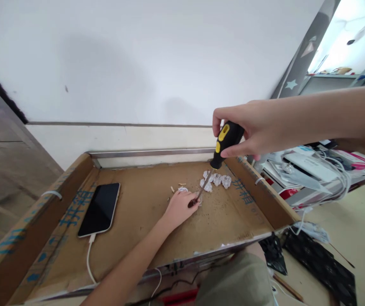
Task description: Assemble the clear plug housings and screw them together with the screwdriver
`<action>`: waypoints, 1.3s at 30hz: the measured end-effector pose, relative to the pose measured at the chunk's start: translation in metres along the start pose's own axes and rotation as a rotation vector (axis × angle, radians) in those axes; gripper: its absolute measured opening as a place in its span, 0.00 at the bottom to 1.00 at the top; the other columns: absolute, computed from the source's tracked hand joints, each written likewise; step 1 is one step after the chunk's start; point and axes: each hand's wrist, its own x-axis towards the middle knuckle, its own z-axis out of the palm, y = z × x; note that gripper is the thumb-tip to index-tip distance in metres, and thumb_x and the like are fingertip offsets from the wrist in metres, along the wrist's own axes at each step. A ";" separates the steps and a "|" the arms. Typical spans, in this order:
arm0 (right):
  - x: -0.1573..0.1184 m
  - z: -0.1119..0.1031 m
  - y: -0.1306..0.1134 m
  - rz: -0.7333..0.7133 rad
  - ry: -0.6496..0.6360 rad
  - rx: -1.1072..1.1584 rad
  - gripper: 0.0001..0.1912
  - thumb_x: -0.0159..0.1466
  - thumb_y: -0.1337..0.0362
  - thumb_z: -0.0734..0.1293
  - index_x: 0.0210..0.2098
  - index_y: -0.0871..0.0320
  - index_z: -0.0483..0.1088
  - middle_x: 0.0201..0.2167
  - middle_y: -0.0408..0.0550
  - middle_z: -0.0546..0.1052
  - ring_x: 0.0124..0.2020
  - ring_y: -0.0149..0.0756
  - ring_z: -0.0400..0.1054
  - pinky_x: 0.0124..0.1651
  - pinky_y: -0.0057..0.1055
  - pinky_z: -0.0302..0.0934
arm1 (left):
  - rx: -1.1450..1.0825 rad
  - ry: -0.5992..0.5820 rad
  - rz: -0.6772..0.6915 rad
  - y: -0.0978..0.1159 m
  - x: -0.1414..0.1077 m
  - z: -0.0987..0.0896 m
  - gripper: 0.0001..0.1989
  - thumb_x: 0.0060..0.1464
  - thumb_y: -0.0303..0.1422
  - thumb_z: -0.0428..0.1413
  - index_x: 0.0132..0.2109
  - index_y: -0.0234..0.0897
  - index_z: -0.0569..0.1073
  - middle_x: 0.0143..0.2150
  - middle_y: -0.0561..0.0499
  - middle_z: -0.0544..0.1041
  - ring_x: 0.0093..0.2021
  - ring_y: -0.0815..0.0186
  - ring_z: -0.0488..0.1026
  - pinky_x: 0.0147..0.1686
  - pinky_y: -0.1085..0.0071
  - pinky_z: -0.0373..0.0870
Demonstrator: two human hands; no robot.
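Note:
My right hand (249, 131) grips a yellow-and-black screwdriver (226, 142) above a shallow cardboard tray (259, 195). The screwdriver's thin shaft slants down to my left hand (181, 208), and its tip meets a dark spot by the fingers. My curled left fingers rest on the tray's floor and hide whatever lies under them. Just beyond them sits a cluster of transparent faceted plastic pieces (216, 179). Several small brass pins (172, 189) and a small white ring (183, 189) lie to the left of that cluster.
A black smartphone (99, 210) lies in the tray with a white charging cable (88, 259). A metal strip (152, 153) runs along the tray's far end, before a white wall. Papers and coiled white cables (316, 170) lie beyond the right wall.

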 end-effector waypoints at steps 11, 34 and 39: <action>0.013 -0.003 -0.032 -0.023 -0.006 0.003 0.18 0.41 0.52 0.75 0.25 0.58 0.73 0.10 0.32 0.63 0.10 0.17 0.48 0.19 0.26 0.35 | -0.002 0.021 0.009 -0.001 0.000 0.002 0.02 0.53 0.29 0.55 0.33 0.38 0.73 0.28 0.55 0.74 0.33 0.66 0.69 0.37 0.70 0.60; 0.003 0.057 -0.033 -0.181 0.411 1.098 0.20 0.56 0.52 0.68 0.21 0.58 0.56 0.18 0.40 0.67 0.21 0.25 0.62 0.26 0.25 0.59 | 0.011 0.050 0.037 0.001 -0.002 0.002 0.05 0.55 0.31 0.53 0.32 0.37 0.72 0.29 0.53 0.74 0.33 0.65 0.68 0.36 0.70 0.61; 0.000 0.077 -0.045 -0.211 0.430 1.372 0.18 0.58 0.57 0.67 0.21 0.58 0.56 0.15 0.37 0.63 0.16 0.22 0.57 0.22 0.24 0.56 | -0.001 0.025 0.021 0.000 -0.004 0.002 0.07 0.56 0.36 0.53 0.34 0.37 0.72 0.30 0.52 0.74 0.34 0.65 0.69 0.37 0.70 0.62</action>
